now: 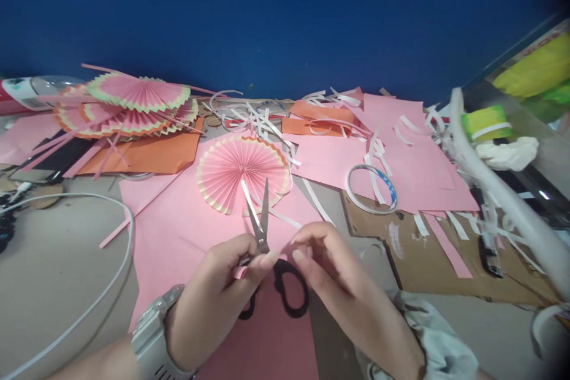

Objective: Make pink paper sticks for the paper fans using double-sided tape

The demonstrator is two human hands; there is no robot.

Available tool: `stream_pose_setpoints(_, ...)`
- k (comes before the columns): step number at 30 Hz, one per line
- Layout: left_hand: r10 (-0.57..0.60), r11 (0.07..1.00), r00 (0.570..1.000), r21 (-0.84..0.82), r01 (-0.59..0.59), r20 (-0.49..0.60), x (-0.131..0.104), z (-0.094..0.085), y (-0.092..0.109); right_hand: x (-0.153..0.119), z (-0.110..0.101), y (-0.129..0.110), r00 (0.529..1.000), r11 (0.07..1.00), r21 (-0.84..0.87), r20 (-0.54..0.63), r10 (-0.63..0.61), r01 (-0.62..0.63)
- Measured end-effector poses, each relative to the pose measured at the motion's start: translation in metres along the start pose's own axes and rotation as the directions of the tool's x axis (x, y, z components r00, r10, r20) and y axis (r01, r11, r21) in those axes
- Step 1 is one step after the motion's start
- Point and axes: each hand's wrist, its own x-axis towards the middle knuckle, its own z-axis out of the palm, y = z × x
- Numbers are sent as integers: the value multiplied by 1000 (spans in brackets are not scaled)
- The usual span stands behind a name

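Note:
My left hand (218,294), with a grey watch on the wrist, is closed on a small pink paper piece (239,272). It is over the middle of black-handled scissors (291,297), whose blades are spread and point away; whether it touches them is unclear. My right hand (336,267) is just right of the scissors, thumb and fingertips pinched together; what they hold is too small to tell. Beyond the blades a round pleated pink paper rosette (222,175) with a yellow and orange edge lies on a large pink sheet (178,237).
More pleated rosettes (142,95) are stacked back left over orange paper (146,154). A white cable (129,243) curves at left. White strips (258,122), a tape roll (350,190), pink sheets (396,148), brown cardboard (427,261) and a cutter (490,258) lie toward the right.

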Motion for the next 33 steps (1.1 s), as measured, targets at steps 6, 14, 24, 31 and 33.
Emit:
stream_pose_setpoints(6,24,999,999,-34,-25,-31,3,-1,0,-2,12,0,992,976,-216,128,15,13)
stream_pose_setpoints(14,134,982,990,-139,-126,45,-1,0,9,-2,5,-7,995,999,-23,88,49,-47)
stream_pose_setpoints(24,215,972,977,100,-213,-8,-5,1,-2,-5,12,-1,994,997,-72,109,6,2)
stream_pose_setpoints(31,110,994,994,8,-110,-24,3,-2,-2,-1,1,-6,999,998,60,-48,-23,26)
stream_pose_setpoints(33,91,996,996,-15,-92,-19,4,0,-2,1,2,-7,1000,997,81,-5,-4,4)
